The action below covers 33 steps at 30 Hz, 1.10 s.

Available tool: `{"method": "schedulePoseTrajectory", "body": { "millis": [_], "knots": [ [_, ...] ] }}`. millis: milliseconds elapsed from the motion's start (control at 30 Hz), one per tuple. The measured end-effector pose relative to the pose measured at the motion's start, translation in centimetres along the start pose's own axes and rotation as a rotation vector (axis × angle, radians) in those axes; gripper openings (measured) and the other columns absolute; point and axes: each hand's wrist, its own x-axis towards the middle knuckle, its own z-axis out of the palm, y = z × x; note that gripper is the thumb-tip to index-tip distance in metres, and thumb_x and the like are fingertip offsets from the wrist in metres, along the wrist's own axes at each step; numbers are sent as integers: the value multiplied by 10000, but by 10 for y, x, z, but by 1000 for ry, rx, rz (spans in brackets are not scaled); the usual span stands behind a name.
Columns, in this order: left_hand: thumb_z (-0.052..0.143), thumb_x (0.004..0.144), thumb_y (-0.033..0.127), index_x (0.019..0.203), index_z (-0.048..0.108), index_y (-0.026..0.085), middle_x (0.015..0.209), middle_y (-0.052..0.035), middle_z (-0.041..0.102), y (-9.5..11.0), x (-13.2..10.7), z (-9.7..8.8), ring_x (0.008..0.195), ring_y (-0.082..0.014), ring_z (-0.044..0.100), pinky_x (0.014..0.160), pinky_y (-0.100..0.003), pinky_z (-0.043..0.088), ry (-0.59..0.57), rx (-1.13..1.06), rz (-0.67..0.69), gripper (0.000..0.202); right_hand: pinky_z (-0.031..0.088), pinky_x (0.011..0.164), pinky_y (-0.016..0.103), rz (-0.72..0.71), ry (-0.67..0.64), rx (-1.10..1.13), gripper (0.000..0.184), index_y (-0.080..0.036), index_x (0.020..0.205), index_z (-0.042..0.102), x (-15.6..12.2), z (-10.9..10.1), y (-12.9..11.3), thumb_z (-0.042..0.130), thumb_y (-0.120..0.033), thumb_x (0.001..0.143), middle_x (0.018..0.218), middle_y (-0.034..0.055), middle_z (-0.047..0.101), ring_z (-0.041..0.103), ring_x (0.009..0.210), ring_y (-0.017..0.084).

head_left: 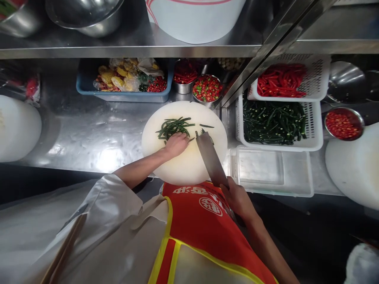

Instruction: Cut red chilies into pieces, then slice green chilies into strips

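A round white cutting board point(180, 165) lies in front of me with a loose heap of long green chillies point(170, 128) on it. My left hand point(177, 144) rests at the near edge of the heap, its fingers bent down over the chillies and holding some against the board. My right hand point(237, 197) is closed round the handle of a cleaver point(211, 157). The blade points away from me, its far end over the right half of the board. A few chilli pieces point(206, 126) lie beside and beyond the blade tip, partly hidden by it.
Right of the board stand a white basket of green chillies point(272, 122), a basket of red chillies point(281, 81) and a clear plastic tray point(296, 171). Behind are a blue bin point(124, 96) and a bowl of chopped chillies point(207, 88). A steel shelf edge point(130, 52) crosses above.
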Motion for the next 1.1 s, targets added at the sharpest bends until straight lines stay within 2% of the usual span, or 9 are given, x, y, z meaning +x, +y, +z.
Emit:
{"method": "schedulePoseTrajectory", "body": {
  "millis": [167, 233, 333, 433, 567, 800, 933, 1033, 1100],
  "knots": [
    [451, 931, 124, 968, 694, 137, 1000, -106, 642, 12, 0, 2, 918, -212, 611, 793, -326, 458, -90, -4, 0, 246, 292, 571, 270, 8, 15, 57, 181, -228, 940, 470, 7, 5, 4, 388, -389, 930, 745, 69, 666, 609, 653, 215],
    [455, 936, 133, 1007, 683, 166, 1038, -82, 636, 20, 3, 6, 954, -203, 597, 798, -306, 457, -96, -26, 108, 241, 302, 567, 269, 25, 34, 85, 186, -232, 939, 472, 12, 5, 3, 394, -400, 927, 725, 58, 661, 606, 639, 213],
    [444, 955, 148, 1068, 664, 194, 1105, -64, 625, 29, 7, 17, 1042, -201, 561, 835, -289, 462, -34, -73, 324, 252, 296, 569, 263, 33, 60, 84, 165, -228, 948, 474, 14, 0, 0, 404, -376, 927, 751, 62, 672, 611, 659, 206],
    [398, 975, 141, 1045, 664, 176, 1111, -71, 634, 30, 12, 31, 1043, -193, 556, 865, -291, 476, 72, -144, 412, 277, 253, 557, 264, 30, 53, 28, 157, -217, 972, 475, 10, -7, -4, 396, -349, 941, 743, 61, 669, 596, 639, 197],
    [364, 1003, 186, 990, 665, 164, 1067, -80, 653, 22, 18, 42, 991, -176, 581, 879, -298, 493, 173, -236, 437, 302, 203, 555, 276, 22, 14, -83, 159, -200, 1012, 483, 1, -17, -6, 393, -316, 949, 728, 70, 664, 582, 627, 199],
    [338, 1021, 250, 961, 660, 161, 1027, -95, 662, 19, 22, 50, 980, -173, 601, 869, -294, 505, 232, -331, 440, 339, 229, 568, 277, -24, -82, -96, 153, -195, 1019, 468, -1, -23, 4, 400, -318, 959, 801, 105, 687, 620, 709, 224],
    [367, 999, 252, 932, 668, 180, 1023, -100, 669, 20, 23, 57, 984, -174, 606, 856, -314, 522, 169, -356, 389, 317, 235, 569, 287, 11, -33, -98, 162, -173, 1037, 472, 21, -8, -13, 370, -277, 965, 787, 124, 691, 621, 682, 224],
    [449, 940, 252, 772, 663, 179, 966, -110, 676, 19, 23, 59, 972, -178, 619, 765, -305, 536, 120, -340, 335, 282, 252, 566, 284, -20, 38, -57, 185, -183, 1045, 481, 37, -2, -20, 371, -307, 963, 740, 95, 676, 621, 673, 230],
    [334, 939, 255, 622, 611, 159, 892, -99, 667, 14, 21, 58, 966, -173, 632, 698, -287, 513, 115, -324, 321, 431, 272, 564, 277, -34, 76, -12, 192, -201, 1032, 491, 36, -4, -13, 385, -341, 953, 726, 72, 666, 625, 672, 228]
  ]
}}
